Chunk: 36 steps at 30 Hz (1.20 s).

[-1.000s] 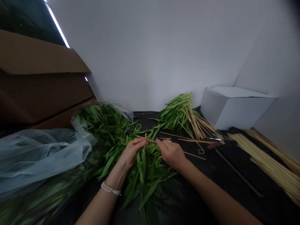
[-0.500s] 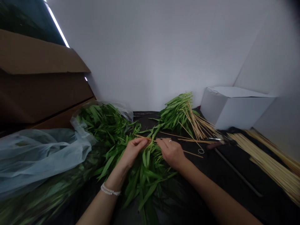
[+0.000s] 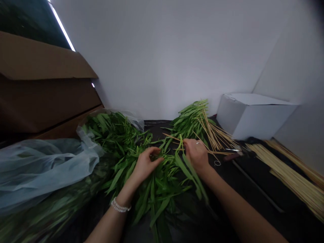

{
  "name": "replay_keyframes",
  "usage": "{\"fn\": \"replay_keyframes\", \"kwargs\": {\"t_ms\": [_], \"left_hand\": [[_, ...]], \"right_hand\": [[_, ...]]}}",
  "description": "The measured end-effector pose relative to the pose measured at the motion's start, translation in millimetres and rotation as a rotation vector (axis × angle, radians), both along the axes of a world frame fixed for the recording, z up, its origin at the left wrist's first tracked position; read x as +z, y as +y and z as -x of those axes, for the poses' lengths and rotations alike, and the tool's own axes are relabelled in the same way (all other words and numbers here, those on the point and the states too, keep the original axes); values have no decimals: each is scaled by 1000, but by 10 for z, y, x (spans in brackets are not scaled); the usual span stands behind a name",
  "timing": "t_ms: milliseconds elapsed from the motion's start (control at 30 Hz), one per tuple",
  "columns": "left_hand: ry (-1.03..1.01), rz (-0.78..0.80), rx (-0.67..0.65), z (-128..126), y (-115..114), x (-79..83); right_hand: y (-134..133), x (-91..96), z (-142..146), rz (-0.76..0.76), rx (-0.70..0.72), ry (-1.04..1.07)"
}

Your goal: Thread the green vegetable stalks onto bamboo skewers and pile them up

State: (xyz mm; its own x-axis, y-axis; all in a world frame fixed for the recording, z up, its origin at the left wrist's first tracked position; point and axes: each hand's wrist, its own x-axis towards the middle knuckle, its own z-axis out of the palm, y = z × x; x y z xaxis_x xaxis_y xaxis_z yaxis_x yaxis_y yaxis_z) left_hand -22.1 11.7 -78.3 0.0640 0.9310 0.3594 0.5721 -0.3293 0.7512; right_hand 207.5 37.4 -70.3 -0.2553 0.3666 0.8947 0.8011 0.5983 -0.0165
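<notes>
My right hand [image 3: 196,153] is closed around a thin wooden skewer [image 3: 170,136], whose pointed end sticks out to the left. A green leafy stem [image 3: 181,143] hangs on that skewer near my fingers, its long leaves drooping down. My left hand [image 3: 146,165] is apart from it, thumb and fingers spread, over a pile of loose leafy stems [image 3: 158,189]. A beaded bracelet circles the left wrist. Beyond my right hand lies a heap of leafy stems on skewers [image 3: 189,116], their bare stick ends fanned toward the right.
Plastic bags [image 3: 50,168] with more greens lie at left, below a cardboard box [image 3: 45,101]. At right are a white box [image 3: 263,116], scissors [image 3: 231,156] and bundles of skewers [image 3: 288,172]. A thin dark rod [image 3: 257,185] lies on the black surface.
My right hand has moved right with the skewer and the stem on it. The left hand has let go and its fingers have spread over the pile.
</notes>
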Motion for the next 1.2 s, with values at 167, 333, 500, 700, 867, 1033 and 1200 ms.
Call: {"fn": "replay_keyframes", "kwargs": {"t_ms": [167,333,500,700,867,1033,1200], "left_hand": [[400,-31,-76,47,-17,-97],[305,-106,-6,183,79,-111],[350,-279,99,106,45,-47],[598,-282,-21,-24,-58,11],[705,-234,9,-71,-67,-84],[553,-239,32,-61,-1,-147],[-108,-266,28,-28,39,-4]], "right_hand": [[-22,40,-16,2,19,28],[29,29,-74,3,-8,129],[58,16,-93,-47,-45,113],[-5,56,-57,-19,-9,85],[-10,59,-46,-24,0,79],[-35,77,-28,-38,21,73],[-25,79,-41,-28,25,113]]}}
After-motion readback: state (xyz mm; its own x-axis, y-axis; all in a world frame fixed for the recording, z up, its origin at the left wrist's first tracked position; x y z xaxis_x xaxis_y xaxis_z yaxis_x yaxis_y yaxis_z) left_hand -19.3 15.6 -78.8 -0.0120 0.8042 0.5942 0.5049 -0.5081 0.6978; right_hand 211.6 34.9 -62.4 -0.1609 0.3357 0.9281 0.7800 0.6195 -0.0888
